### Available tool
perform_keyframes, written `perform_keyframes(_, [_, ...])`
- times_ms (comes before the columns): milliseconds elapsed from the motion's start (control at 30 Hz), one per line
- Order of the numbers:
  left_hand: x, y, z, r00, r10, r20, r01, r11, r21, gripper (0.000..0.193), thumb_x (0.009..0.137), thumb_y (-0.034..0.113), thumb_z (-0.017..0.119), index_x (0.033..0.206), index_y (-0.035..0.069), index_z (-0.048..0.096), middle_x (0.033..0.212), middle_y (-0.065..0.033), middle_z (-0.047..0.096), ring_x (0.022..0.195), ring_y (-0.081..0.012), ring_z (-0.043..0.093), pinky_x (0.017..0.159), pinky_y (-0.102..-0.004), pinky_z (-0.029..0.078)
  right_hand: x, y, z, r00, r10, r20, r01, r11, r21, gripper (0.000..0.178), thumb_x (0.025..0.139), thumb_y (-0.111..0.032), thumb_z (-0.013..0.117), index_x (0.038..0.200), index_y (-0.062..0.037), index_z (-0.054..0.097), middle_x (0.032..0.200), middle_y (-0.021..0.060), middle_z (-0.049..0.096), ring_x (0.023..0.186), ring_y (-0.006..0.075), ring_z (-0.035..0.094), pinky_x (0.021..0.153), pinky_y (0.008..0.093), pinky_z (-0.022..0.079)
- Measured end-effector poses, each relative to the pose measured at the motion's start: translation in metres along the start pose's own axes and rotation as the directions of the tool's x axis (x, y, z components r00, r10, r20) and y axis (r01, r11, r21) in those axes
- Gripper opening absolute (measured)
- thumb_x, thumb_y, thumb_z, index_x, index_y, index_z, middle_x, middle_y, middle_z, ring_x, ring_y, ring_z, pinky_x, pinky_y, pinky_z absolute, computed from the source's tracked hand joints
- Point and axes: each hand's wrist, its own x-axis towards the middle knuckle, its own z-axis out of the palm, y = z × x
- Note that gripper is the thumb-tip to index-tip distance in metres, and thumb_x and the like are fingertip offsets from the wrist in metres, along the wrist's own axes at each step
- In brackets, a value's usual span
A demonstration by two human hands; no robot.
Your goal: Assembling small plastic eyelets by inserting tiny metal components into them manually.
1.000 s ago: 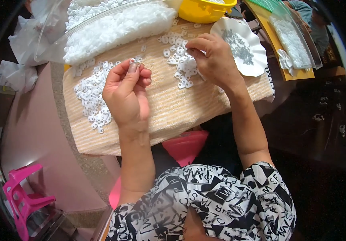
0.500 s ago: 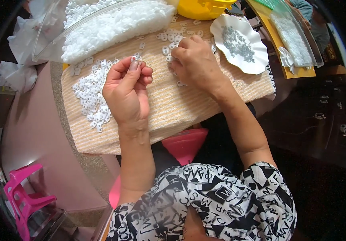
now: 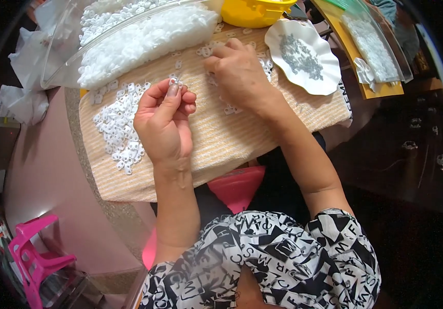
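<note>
My left hand [image 3: 169,110] is closed above the cloth, pinching a small white plastic piece [image 3: 173,81] with holes in it between thumb and forefinger. My right hand [image 3: 239,72] bends down over scattered white plastic pieces [image 3: 230,109] on the cloth. Its fingers are curled together and the tips are hidden behind the hand, so what they hold does not show. To the left of my left hand lies a heap of the same white pieces [image 3: 121,121]. Right of my right hand is a white scalloped dish [image 3: 329,72] with small grey metallic-looking parts [image 3: 299,56] in it.
A striped cloth [image 3: 206,136] covers the table. At the back left stands a clear tub [image 3: 51,72] full of white pieces, with a yellow basin [image 3: 252,15] beside it. A bag of white pieces [image 3: 370,49] lies on another surface at right. A pink stool [image 3: 33,257] stands lower left.
My right hand has shifted a little left and away from me over the scattered pieces. My left hand keeps its pinch on the white piece, raised slightly nearer upright.
</note>
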Motion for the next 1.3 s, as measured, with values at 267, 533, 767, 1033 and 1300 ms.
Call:
perform_keyframes(267, [-0.001,0.0,0.001,1.0,-0.005,0.02,0.005,1.0,0.004,0.01,0.078,-0.003,0.054,0.088,-0.003,0.055,0.075,-0.0119,0.058,0.062,-0.0177,0.056,0.052,-0.0244,0.044,-0.01,0.01,-0.015,0.994,0.054,-0.094,-0.022,0.948,0.317,0.01,0.067,-0.004,0.056,0.078,-0.0026,0.056,0.077,0.0148,0.057,0.075,0.0306,0.052,0.067,0.0352,0.043])
perform_keyframes(533, [-0.009,-0.009,0.007,0.966,-0.169,0.196,0.188,0.979,-0.08,0.011,0.079,-0.002,0.053,0.09,-0.002,0.055,0.076,-0.0122,0.058,0.064,-0.0184,0.056,0.054,-0.025,0.043,-0.023,0.015,-0.045,0.921,0.221,0.32,-0.359,0.162,0.919,0.005,0.078,-0.002,0.056,0.081,0.0024,0.055,0.065,0.003,0.056,0.06,0.0079,0.053,0.055,0.0203,0.043])
perform_keyframes(767, [-0.012,-0.014,0.009,0.936,-0.153,0.318,0.206,0.968,-0.14,0.014,0.08,-0.001,0.052,0.094,-0.002,0.053,0.077,-0.0135,0.058,0.066,-0.0188,0.057,0.055,-0.0258,0.044,-0.027,0.004,-0.049,0.921,0.214,0.326,-0.35,0.087,0.933,0.008,0.074,0.002,0.059,0.082,0.0021,0.06,0.069,0.0051,0.06,0.061,0.0081,0.054,0.056,0.0201,0.044])
perform_keyframes(1033, [-0.012,-0.015,0.008,0.921,-0.15,0.359,0.198,0.975,-0.099,0.014,0.08,0.0,0.052,0.094,-0.001,0.053,0.078,-0.0136,0.059,0.067,-0.0184,0.057,0.055,-0.0257,0.045,-0.027,0.005,-0.047,0.919,0.168,0.357,-0.377,0.105,0.92,0.009,0.071,0.002,0.061,0.08,0.003,0.06,0.068,0.0045,0.059,0.063,0.0081,0.054,0.059,0.0208,0.045])
perform_keyframes(1300, [-0.012,-0.015,0.008,0.907,-0.17,0.384,0.199,0.979,-0.038,0.012,0.08,0.0,0.053,0.092,-0.003,0.053,0.076,-0.0136,0.059,0.066,-0.0177,0.058,0.055,-0.0228,0.046,-0.026,0.006,-0.048,0.923,0.109,0.369,-0.368,-0.027,0.929,0.011,0.076,-0.001,0.059,0.086,0.0027,0.059,0.074,0.0032,0.06,0.067,0.0069,0.054,0.062,0.0204,0.045])
